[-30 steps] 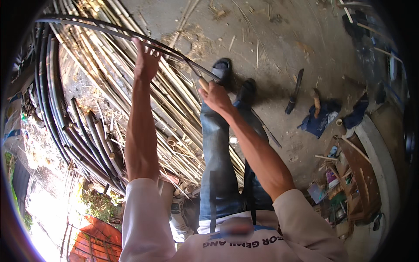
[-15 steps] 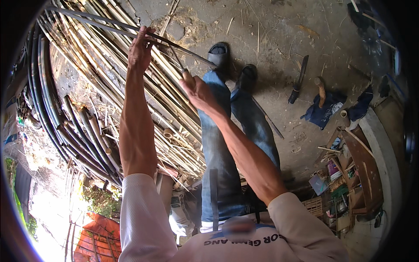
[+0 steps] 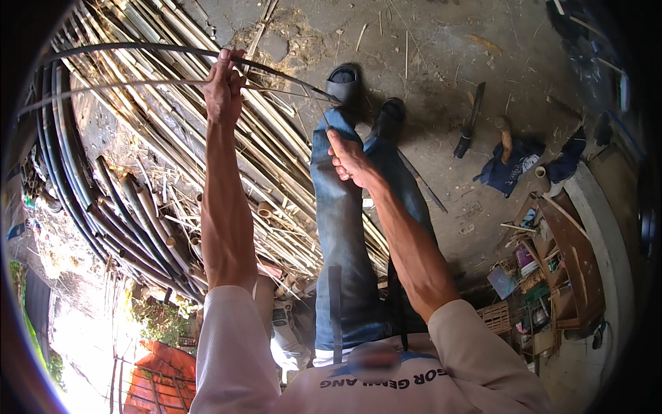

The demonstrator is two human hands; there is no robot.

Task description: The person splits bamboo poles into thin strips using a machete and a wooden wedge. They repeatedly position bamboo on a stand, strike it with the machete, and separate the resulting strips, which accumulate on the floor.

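Dark strip (image 3: 138, 47) in the left hand (image 3: 224, 93), thin blade (image 3: 323, 114) in the right hand (image 3: 350, 159)

Left hand at upper left of the frame, thumb and fingers pinched about the dark strip. Strip bowed from the far upper left, through the fingers, down to the upper centre, its end by the forward shoe (image 3: 343, 86); could not tell if the two touched. A paler strip (image 3: 138, 84) ran below it and crossed at the same hand; whether gripped there or merely passing behind was unclear.

Right hand near upper centre, over the jeans (image 3: 338, 228), fist closed round the tool's grip, most of which was hidden. Blade pointed up and slightly left, its tip near the strips' right-hand ends. Contact could not be made out.

Surroundings: pale bamboo lengths (image 3: 269, 145) lay heaped on a diagonal from upper left to centre; dark curved poles (image 3: 61, 159) bunched at the left. Right of centre, a machete (image 3: 472, 119) lay on the floor, with a dark blue cloth (image 3: 496, 176) and a short wooden piece (image 3: 507, 141) beyond it. Orange sheet (image 3: 155, 372) at lower left.
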